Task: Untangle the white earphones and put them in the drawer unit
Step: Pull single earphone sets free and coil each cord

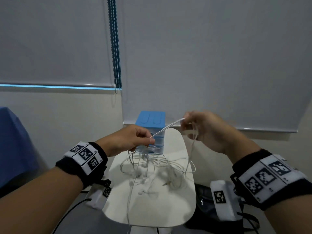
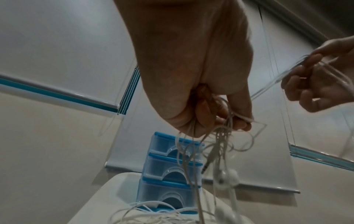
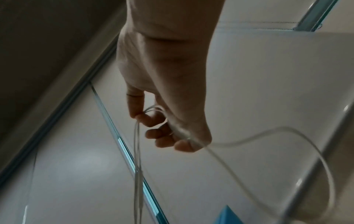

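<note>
A tangle of white earphones (image 1: 152,168) lies on the small white table (image 1: 177,211), with loops, earbuds and a jack plug spread across it. My left hand (image 1: 135,139) is raised above the table and grips a bunch of the cables (image 2: 216,136), which hang down from it. My right hand (image 1: 199,127) pinches one strand and holds it taut toward the left hand; a loop of cable (image 3: 268,139) trails from its curled fingers. The blue drawer unit (image 1: 152,129) with three translucent drawers (image 2: 170,168), all closed, stands at the table's far end behind the hands.
A dark bag (image 1: 207,205) sits on the floor to the right of the table. A blue cloth-covered object (image 1: 11,142) is at the far left. Roller blinds with a bead chain (image 1: 116,48) cover the wall behind. A black cable (image 1: 70,211) runs below my left arm.
</note>
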A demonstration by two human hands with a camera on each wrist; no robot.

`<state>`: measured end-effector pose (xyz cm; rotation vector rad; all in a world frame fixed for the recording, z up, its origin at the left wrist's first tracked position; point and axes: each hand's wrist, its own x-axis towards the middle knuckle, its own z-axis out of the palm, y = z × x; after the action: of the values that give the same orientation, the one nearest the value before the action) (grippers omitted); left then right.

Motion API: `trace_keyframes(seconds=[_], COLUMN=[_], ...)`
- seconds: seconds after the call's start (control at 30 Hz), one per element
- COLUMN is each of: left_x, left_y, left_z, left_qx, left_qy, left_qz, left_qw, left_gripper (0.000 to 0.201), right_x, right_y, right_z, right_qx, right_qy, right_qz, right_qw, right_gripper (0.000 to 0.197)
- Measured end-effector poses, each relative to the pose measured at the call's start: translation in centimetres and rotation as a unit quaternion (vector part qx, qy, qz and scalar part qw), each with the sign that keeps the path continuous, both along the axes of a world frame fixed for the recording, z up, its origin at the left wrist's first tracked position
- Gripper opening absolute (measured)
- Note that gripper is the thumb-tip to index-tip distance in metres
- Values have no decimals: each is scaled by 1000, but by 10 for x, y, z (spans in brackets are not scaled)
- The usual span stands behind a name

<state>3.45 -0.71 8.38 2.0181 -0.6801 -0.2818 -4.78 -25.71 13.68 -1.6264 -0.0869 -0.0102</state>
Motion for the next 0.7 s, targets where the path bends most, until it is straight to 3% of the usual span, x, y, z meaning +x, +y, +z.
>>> trace_keyframes(seconds=[0.07,0.1,0.17,0.27,0.37,0.43,0.6,0.7], left_x=[1,1,2,2,3,2,7,9], left_y=[0,0,-1,-2,-3,-3,0,-1], left_z=[-6,-8,-11,-11,-10,-12,-21,-21], left_qx=[12,20,32,42,56,65,79,81], left_qy=[0,-3,-7,-13,-25,-30,-47,-54], left_qz=[-9,-11,-7,2,10,13,18,16], left_qw=[1000,1000,999,999,998,997,996,995], left_gripper=[15,15,16,19,23,23,28,25], right_x=[-8,-10,-10,-6,-9,-14,-19,-14], right_y=[-10,-15,-22,-31,-41,-46,-51,-50], right_z=[13,19,25,26,24,23,24,21], right_qx=[122,138,54,-160,-289,-321,-343,-271], right_qy=[-6,-30,-109,-236,-297,-314,-296,-275], right_qz=[-10,-38,-136,-260,-293,-296,-325,-316], right_qw=[992,989,983,923,862,843,830,867], right_gripper=[14,16,22,21,20,20,20,22])
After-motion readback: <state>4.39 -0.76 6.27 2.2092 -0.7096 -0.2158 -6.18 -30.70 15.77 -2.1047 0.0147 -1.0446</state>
